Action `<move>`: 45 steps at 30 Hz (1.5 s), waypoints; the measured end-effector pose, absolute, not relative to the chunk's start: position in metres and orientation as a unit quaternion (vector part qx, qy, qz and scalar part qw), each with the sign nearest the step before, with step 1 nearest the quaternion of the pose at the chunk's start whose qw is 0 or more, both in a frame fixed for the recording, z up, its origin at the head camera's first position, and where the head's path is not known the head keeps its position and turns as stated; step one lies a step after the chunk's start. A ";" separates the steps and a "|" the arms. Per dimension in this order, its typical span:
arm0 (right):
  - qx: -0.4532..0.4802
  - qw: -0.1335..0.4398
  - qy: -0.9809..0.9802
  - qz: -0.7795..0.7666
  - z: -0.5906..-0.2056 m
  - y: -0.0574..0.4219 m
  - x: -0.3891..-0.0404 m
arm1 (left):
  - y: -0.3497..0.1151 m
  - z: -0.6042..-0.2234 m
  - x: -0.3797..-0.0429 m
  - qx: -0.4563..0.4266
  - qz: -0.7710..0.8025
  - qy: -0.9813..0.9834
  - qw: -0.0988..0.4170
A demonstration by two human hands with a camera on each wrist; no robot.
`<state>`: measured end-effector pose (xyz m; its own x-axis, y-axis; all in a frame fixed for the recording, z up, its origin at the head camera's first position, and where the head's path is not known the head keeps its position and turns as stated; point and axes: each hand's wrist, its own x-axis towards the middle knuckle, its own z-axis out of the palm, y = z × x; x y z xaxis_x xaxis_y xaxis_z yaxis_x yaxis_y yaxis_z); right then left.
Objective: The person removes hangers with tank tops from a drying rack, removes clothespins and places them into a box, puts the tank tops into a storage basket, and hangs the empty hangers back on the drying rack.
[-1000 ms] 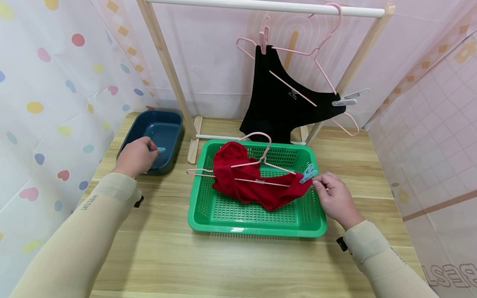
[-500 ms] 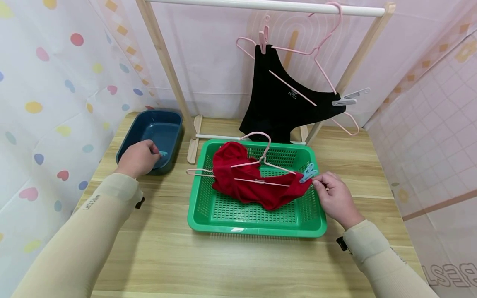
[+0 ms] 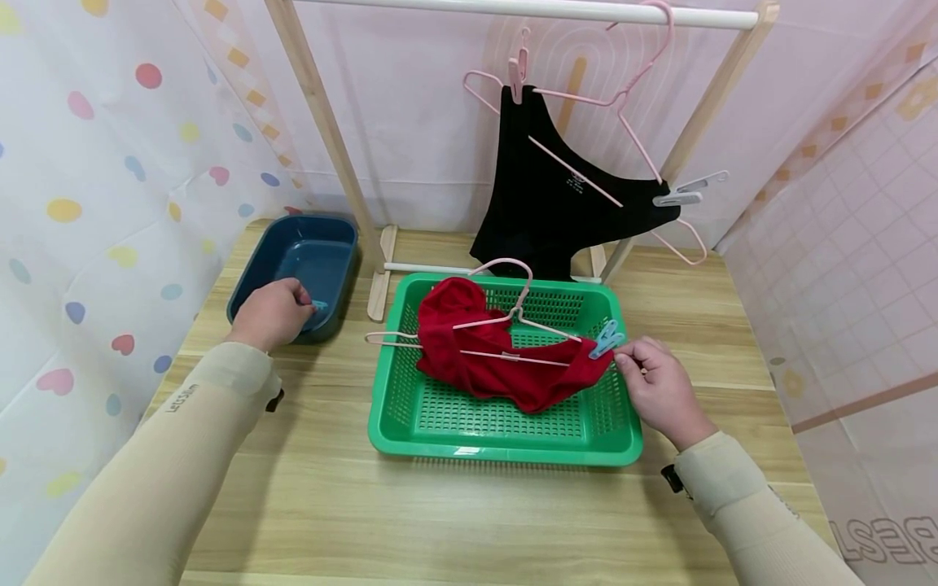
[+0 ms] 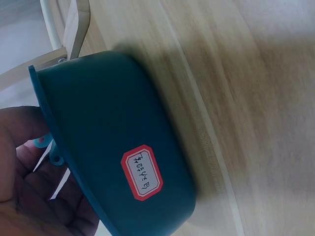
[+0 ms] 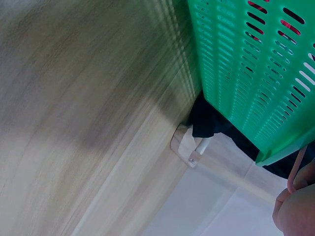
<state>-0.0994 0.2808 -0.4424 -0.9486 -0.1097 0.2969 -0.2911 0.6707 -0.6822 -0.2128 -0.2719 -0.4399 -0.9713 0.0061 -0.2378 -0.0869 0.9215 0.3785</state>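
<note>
Light wood-grain boards make up the surface (image 3: 454,529), its near part lying between two beige sleeves (image 3: 146,480), the left one printed with lettering; a dark band shows at each wrist. On it sits a green basket (image 3: 506,453) with perforated walls and floor. Inside lies a red garment (image 3: 506,378), bunched toward the left and stretched along a pale pink hanger (image 3: 519,312), whose left end pokes out past the basket's rim and whose hook points away from the person. At the garment's right tip a light blue clip (image 3: 605,340) is fastened, and just beside it the right hand (image 3: 658,389) pinches the hanger's end between thumb and finger, as the right wrist view also shows. Over to the left, the left hand (image 3: 269,313) pinches a second light blue clip (image 3: 320,306) above the floor of a dark blue basin (image 3: 311,264). From the left wrist, the basin's outer wall shows a red-bordered label (image 4: 141,172) with handwriting. Behind the basket stands a wooden rack (image 3: 324,122) with a white top rail (image 3: 528,8). From that rail a black garment (image 3: 560,203) hangs aslant on another pink hanger (image 3: 642,150), held by a pink clip (image 3: 518,73) at its upper left and a grey clip (image 3: 677,199) at its right. Farthest off hangs a pale pink backdrop (image 3: 425,122); a sheet with coloured dots and hearts (image 3: 95,203) covers the left side.
</note>
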 end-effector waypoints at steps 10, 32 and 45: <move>0.111 0.117 -0.906 0.391 -0.441 0.279 -0.099 | -0.276 -0.449 -0.213 -0.020 0.189 0.973 0.134; 0.102 0.115 -0.905 0.396 -0.441 0.280 -0.099 | -0.277 -0.456 -0.211 -0.012 0.181 0.974 0.134; 0.106 0.119 -0.905 0.395 -0.442 0.280 -0.100 | -0.280 -0.460 -0.213 -0.019 0.192 0.972 0.135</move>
<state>-0.0998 0.2800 -0.4416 -0.9490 -0.0983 0.2994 -0.2865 0.6650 -0.6897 -0.2132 -0.2798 -0.4599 -0.9630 0.0152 -0.2691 -0.0884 0.9254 0.3686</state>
